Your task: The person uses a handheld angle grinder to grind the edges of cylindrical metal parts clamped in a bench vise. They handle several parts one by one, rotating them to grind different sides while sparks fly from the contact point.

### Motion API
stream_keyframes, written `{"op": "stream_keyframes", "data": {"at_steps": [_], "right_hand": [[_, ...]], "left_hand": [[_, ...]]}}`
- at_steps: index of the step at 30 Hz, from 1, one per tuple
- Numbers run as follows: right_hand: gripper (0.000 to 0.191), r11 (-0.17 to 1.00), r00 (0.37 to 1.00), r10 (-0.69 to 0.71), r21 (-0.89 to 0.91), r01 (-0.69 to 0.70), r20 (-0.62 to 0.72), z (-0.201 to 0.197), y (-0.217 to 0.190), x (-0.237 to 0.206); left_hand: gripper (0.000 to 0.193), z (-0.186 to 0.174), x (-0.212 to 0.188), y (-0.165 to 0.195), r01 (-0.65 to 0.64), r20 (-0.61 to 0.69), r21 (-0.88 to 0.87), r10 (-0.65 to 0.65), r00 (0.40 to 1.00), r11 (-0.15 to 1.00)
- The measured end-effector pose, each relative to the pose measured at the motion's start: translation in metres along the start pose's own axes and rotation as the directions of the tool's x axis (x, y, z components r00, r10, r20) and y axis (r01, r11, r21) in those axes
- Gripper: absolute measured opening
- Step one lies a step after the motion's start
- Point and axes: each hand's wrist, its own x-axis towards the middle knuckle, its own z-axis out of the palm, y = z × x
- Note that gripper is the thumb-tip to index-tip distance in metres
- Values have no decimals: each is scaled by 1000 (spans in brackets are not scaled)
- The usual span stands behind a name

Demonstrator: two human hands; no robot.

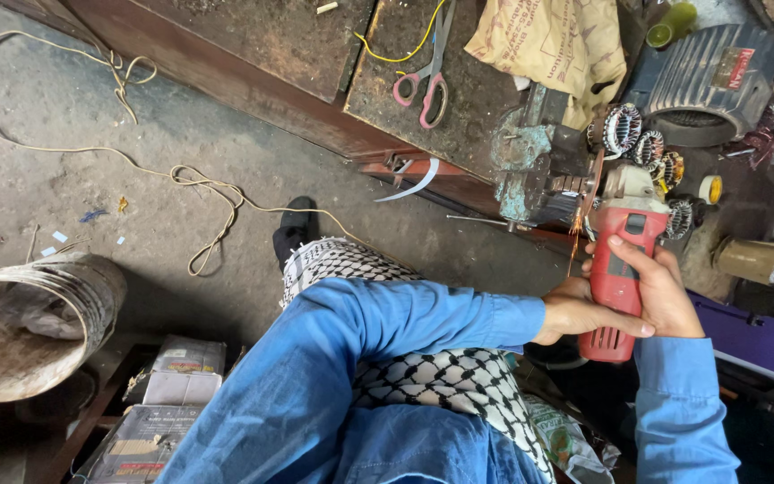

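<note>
Grinder [618, 269], red-bodied, held in both my hands at the near edge of the workbench [315, 54], long axis running straight away from me toward the bench. Right hand [665, 291] wraps the body from the right side, fingers curled over the top; left hand [575, 312] closes on the rear end from the left, thumb across. Both grips tight on the tool, neither hand free. Disc [594, 184] stands on edge at the far end, just ahead of my knuckles, touching metal clamped in the green vise [530, 166]; sparks [575, 235] drop from the contact point toward the floor. Work piece lies directly forward of both hands, vise a little left of the tool's line. Right hand sits nearer the disc, left farther back. Wound copper coils [624, 127] rest just beyond the grinder head. Pink-handled scissors [425, 76] lie farther left on the bench top, well apart.
</note>
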Motion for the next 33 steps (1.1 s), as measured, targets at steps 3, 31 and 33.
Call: {"op": "stream_keyframes", "data": {"at_steps": [3, 31, 33], "right_hand": [[34, 1000, 1000, 19, 7, -19, -5, -2, 2, 2], [32, 1000, 999, 31, 4, -31, -25, -5, 3, 10], [32, 1000, 999, 27, 3, -27, -27, -5, 3, 10]], "left_hand": [[79, 0, 0, 0, 8, -20, 2, -8, 1000, 1000], [83, 0, 1, 0, -62, -47, -42, 60, 997, 997], [81, 0, 1, -1, -61, -9, -72, 61, 998, 996]]}}
